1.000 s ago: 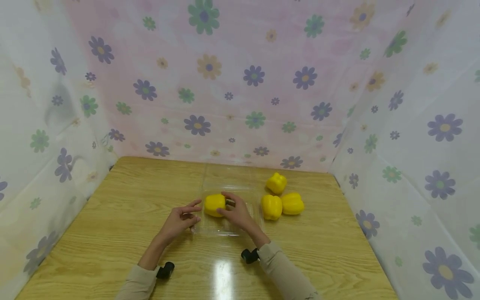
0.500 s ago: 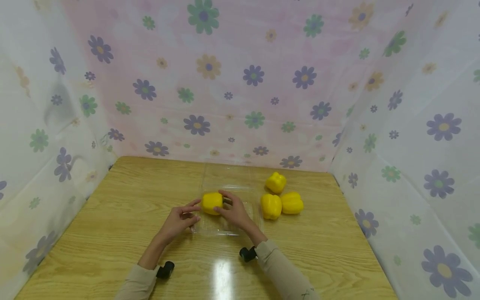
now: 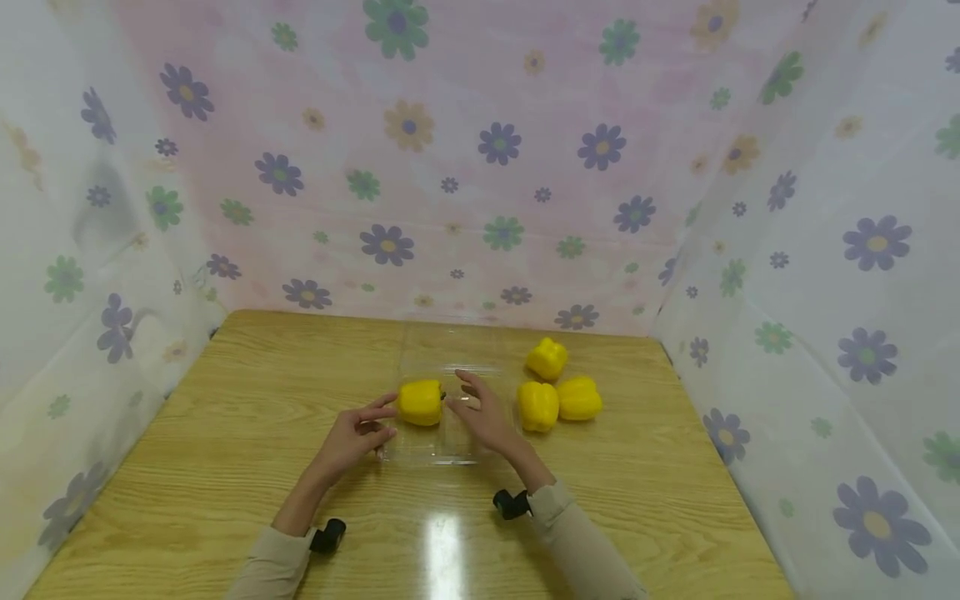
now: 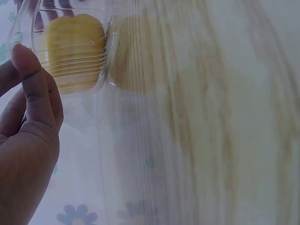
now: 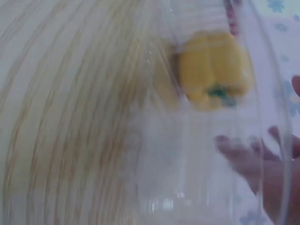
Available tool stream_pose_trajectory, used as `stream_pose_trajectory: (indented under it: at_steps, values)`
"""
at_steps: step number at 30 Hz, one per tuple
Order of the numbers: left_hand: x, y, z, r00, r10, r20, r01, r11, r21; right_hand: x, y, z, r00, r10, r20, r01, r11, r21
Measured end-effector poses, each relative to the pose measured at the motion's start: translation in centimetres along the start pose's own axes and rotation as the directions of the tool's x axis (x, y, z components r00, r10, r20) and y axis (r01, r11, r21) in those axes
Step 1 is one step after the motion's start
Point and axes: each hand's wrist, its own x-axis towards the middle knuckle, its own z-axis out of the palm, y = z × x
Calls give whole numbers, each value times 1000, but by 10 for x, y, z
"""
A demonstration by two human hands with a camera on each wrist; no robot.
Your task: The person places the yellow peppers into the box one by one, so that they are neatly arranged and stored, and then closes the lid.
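Note:
A yellow bell pepper (image 3: 420, 403) with a dark green stem lies on its side in the left part of an open clear plastic container (image 3: 459, 461). At the container's left rim, my left hand (image 3: 352, 442) pinches the edge between thumb and fingers; the left wrist view shows the thumb (image 4: 28, 63) right at that rim. My right hand (image 3: 486, 419) hovers over the container just right of the stem, fingers spread and holding nothing. Blurred in the right wrist view, the same pepper (image 5: 213, 70) sits apart from the right hand (image 5: 262, 168).
Right of the container, three more yellow bell peppers rest on the wooden table (image 3: 300, 358): one near the container (image 3: 537, 407), one beside it (image 3: 579, 398) and one behind (image 3: 547, 358). The clear lid (image 3: 450, 346) lies folded back. Flowered cloth (image 3: 465, 167) encloses the table.
The right hand has slid the pepper slightly left inside the container, then let go and drawn back to the right. My left hand has stayed at the rim.

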Motion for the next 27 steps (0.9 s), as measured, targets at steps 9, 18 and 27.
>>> stream_pose_trajectory:
  at_steps: [9, 18, 27]
  values:
    - [0, 0, -1, 1000, 7, 5, -7, 1000, 11, -15, 5, -39, 891, -259, -372, 312, 946, 91]
    - [-4, -2, 1, 1000, -17, -13, 18, 998, 58, -32, 33, -86, 871, -302, -387, 248, 951, -184]
    - [-2, -1, 0, 1000, 5, 4, -5, 999, 43, -42, 47, -103, 976, -176, -125, 131, 943, -306]
